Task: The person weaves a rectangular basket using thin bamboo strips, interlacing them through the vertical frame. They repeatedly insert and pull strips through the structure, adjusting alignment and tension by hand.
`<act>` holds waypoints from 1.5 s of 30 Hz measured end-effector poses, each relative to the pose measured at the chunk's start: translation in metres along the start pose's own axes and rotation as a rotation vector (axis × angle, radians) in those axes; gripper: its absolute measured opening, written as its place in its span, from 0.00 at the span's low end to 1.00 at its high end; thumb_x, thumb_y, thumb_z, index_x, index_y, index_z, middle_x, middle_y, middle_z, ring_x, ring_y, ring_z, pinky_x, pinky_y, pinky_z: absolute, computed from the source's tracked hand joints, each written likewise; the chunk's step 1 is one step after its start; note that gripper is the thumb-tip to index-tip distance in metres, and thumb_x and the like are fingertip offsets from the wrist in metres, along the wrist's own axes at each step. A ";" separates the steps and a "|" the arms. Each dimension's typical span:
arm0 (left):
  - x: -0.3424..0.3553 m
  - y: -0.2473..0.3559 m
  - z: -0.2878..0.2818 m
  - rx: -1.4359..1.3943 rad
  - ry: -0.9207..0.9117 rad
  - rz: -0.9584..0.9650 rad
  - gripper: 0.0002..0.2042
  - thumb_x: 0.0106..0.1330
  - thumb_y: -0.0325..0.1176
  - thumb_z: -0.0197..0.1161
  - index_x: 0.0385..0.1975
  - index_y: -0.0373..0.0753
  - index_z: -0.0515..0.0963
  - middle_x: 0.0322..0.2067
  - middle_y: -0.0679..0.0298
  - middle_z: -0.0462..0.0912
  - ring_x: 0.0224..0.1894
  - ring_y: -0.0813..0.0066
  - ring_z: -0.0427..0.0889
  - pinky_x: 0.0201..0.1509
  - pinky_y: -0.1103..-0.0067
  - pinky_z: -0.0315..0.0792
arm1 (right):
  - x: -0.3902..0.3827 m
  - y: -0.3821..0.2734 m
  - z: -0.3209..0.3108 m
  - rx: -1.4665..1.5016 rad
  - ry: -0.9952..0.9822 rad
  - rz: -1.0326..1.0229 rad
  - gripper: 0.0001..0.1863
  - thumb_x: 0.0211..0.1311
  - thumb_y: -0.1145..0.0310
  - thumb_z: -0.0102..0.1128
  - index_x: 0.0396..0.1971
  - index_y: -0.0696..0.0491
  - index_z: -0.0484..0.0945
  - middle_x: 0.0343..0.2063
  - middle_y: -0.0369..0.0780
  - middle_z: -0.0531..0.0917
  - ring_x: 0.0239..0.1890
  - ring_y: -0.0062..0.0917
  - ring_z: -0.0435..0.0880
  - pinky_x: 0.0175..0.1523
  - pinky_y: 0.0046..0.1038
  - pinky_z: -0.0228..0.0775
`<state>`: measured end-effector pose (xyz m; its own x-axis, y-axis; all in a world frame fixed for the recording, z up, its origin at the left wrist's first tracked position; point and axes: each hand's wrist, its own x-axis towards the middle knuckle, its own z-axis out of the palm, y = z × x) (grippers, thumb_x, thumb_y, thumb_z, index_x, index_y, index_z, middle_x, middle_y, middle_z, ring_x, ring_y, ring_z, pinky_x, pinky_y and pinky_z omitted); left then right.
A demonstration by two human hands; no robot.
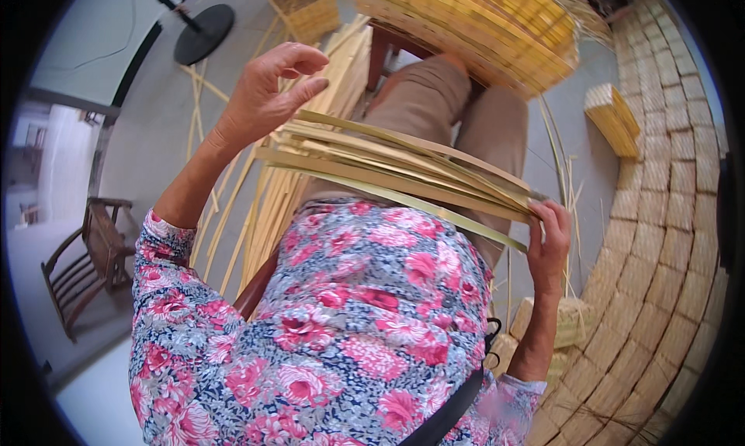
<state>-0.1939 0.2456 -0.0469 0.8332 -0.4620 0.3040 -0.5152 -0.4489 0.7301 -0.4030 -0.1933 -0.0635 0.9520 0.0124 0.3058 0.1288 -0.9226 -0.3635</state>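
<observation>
Across my lap lies a loose bundle of split bamboo strips point(403, 160), pale yellow with some greenish edges. My right hand point(549, 240) has its fingers bent around the right ends of these strips, near my right knee. Nearest to me, a greener bamboo strip point(442, 213) slants toward that same hand. My left hand point(281, 87) is raised just beyond the bundle's left end. Its fingers are curled, the thumb stands apart from them, and nothing shows between them.
A large yellow woven basket point(473, 31) stands beyond my knees, with a smaller basket point(301, 15) to its left. More long strips point(268, 213) lie at my left side. Stacked woven bundles point(652, 190) line the right. A wooden chair point(93, 252) and round black stand base point(205, 36) are left.
</observation>
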 end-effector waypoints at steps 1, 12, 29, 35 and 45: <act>-0.009 -0.013 -0.006 -0.002 0.009 -0.042 0.12 0.68 0.32 0.68 0.49 0.38 0.80 0.42 0.65 0.84 0.47 0.76 0.82 0.55 0.77 0.75 | 0.001 0.008 0.006 0.009 -0.007 -0.002 0.11 0.60 0.79 0.62 0.43 0.55 0.81 0.42 0.44 0.81 0.49 0.41 0.79 0.56 0.38 0.69; -0.058 -0.011 -0.020 0.205 -0.225 0.120 0.18 0.57 0.34 0.74 0.47 0.40 0.82 0.48 0.57 0.82 0.52 0.56 0.78 0.59 0.66 0.71 | 0.023 -0.003 -0.008 0.126 -0.235 0.089 0.15 0.62 0.78 0.63 0.49 0.58 0.78 0.47 0.46 0.78 0.50 0.39 0.79 0.54 0.32 0.74; -0.043 -0.030 -0.013 0.265 -0.306 0.143 0.08 0.62 0.31 0.67 0.39 0.40 0.81 0.37 0.60 0.81 0.43 0.57 0.79 0.49 0.66 0.70 | 0.040 -0.007 -0.015 -0.162 -0.038 -0.137 0.04 0.67 0.77 0.54 0.38 0.55 0.77 0.33 0.44 0.81 0.41 0.41 0.78 0.50 0.36 0.65; -0.037 -0.015 -0.007 0.315 -0.278 0.188 0.09 0.61 0.30 0.68 0.40 0.39 0.81 0.35 0.60 0.83 0.43 0.56 0.81 0.48 0.66 0.72 | 0.032 -0.013 -0.020 -0.161 0.040 -0.128 0.03 0.67 0.76 0.55 0.37 0.55 0.78 0.33 0.43 0.81 0.40 0.40 0.79 0.50 0.36 0.65; -0.031 -0.017 0.000 0.280 -0.266 0.157 0.07 0.63 0.25 0.66 0.40 0.36 0.82 0.36 0.57 0.85 0.40 0.55 0.83 0.45 0.67 0.74 | 0.027 -0.008 -0.015 -0.147 0.038 -0.132 0.07 0.62 0.78 0.55 0.39 0.54 0.78 0.33 0.43 0.81 0.39 0.40 0.79 0.48 0.37 0.64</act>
<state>-0.2110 0.2674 -0.0687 0.6782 -0.7064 0.2025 -0.6970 -0.5312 0.4816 -0.3831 -0.1915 -0.0390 0.9179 0.1249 0.3766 0.2073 -0.9603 -0.1866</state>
